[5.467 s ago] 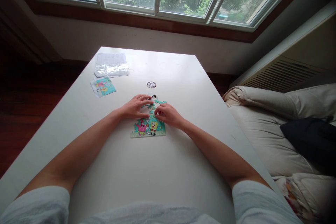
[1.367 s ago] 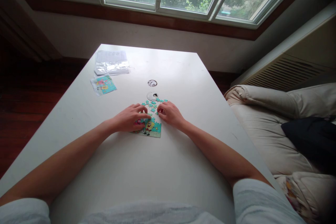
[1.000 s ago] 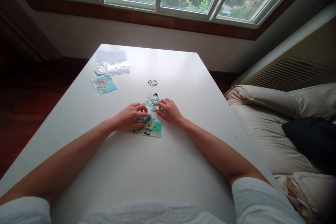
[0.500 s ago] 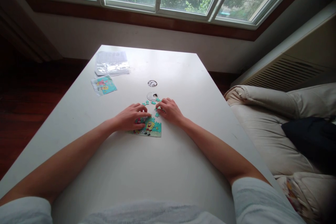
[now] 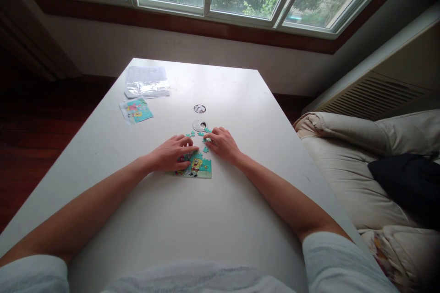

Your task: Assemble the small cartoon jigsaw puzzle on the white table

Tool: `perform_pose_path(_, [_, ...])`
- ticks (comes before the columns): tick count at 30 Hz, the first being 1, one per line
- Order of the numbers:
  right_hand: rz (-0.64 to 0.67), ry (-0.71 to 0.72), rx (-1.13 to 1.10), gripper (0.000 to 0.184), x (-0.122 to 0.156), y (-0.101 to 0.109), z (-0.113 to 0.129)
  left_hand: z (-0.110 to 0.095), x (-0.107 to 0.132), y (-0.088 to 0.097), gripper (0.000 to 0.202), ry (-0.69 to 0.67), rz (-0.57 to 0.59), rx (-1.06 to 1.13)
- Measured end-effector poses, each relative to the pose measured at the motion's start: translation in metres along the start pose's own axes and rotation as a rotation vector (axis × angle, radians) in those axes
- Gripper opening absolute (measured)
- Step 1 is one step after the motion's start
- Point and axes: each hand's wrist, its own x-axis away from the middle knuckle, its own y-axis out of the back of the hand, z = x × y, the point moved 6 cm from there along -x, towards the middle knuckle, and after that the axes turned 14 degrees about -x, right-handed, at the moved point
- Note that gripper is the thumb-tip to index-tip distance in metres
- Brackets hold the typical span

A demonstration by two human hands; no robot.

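Note:
A partly joined jigsaw puzzle (image 5: 202,168) with a yellow cartoon figure on a teal ground lies flat on the white table (image 5: 192,219). My left hand (image 5: 172,153) rests over its left part, covering some of the picture. Its thumb lies on the puzzle and the index finger stretches to the upper edge, fingers apart. Just beyond the puzzle, my right hand (image 5: 223,144) bends over several loose teal puzzle pieces. Its thumb and index finger close around a small teal piece, partly hidden by the fingers. One loose piece (image 5: 205,149) lies between the right hand and the puzzle.
A printed picture sheet (image 5: 136,111) lies at the table's left side, below a clear plastic sleeve with paper (image 5: 147,82). Two round fittings, a far one (image 5: 200,109) and a nearer one (image 5: 199,125), are set in the tabletop. A beige sofa (image 5: 340,174) stands to the right.
Both hands stay almost in place. My right fingers have shifted very slightly among the loose pieces; the puzzle looks the same.

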Motion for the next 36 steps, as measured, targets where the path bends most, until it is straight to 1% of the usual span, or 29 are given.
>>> perform_pose_path(5, [0.019,-0.008,0.009,0.012,0.001,0.003,0.005,0.0,0.0,-0.002,0.05,0.001,-0.009,-0.002])
perform_pose_path(8, [-0.007,-0.014,-0.017,0.008,0.002,0.006,0.006,0.001,0.0,-0.004,0.051,0.009,-0.021,0.007])
perform_pose_path(11, [-0.046,0.002,-0.129,0.003,0.002,0.009,0.009,0.002,0.001,-0.005,0.05,0.014,-0.032,0.014])
perform_pose_path(13, [-0.046,0.002,-0.26,0.005,0.003,0.01,0.012,0.003,0.002,-0.005,0.05,0.013,-0.035,0.022])
perform_pose_path(15, [0.011,-0.026,-0.41,0.004,0.005,0.009,0.016,0.005,0.002,-0.006,0.05,0.011,-0.033,0.031])
perform_pose_path(17, [0.124,-0.067,-0.526,0.002,0.008,0.005,0.021,0.008,0.003,-0.008,0.05,0.012,-0.031,0.04])
perform_pose_path(20, [0.301,-0.079,-0.608,0.005,0.013,0.0,0.031,0.011,0.003,-0.009,0.049,0.019,-0.037,0.051])
perform_pose_path(22, [0.35,-0.073,-0.621,0.006,0.014,-0.002,0.034,0.012,0.004,-0.009,0.05,0.021,-0.043,0.055])
perform_pose_path(24, [0.33,-0.089,-0.616,0.006,0.013,-0.003,0.031,0.011,0.004,-0.009,0.05,0.021,-0.045,0.055])
perform_pose_path(25, [0.296,-0.101,-0.605,0.006,0.012,-0.003,0.028,0.011,0.004,-0.009,0.05,0.02,-0.045,0.055])
perform_pose_path(29, [0.106,-0.107,-0.509,0.003,0.005,0.003,0.016,0.008,0.003,-0.007,0.05,0.012,-0.046,0.06])
perform_pose_path(31, [0.037,-0.109,-0.472,0.004,0.004,0.006,0.012,0.006,0.002,-0.007,0.051,0.009,-0.048,0.063])
perform_pose_path(33, [0.021,-0.108,-0.482,0.005,0.004,0.007,0.012,0.005,0.002,-0.008,0.051,0.007,-0.049,0.065])
perform_pose_path(36, [0.065,-0.094,-0.55,0.005,0.006,0.003,0.015,0.004,0.002,-0.009,0.053,0.006,-0.045,0.069])
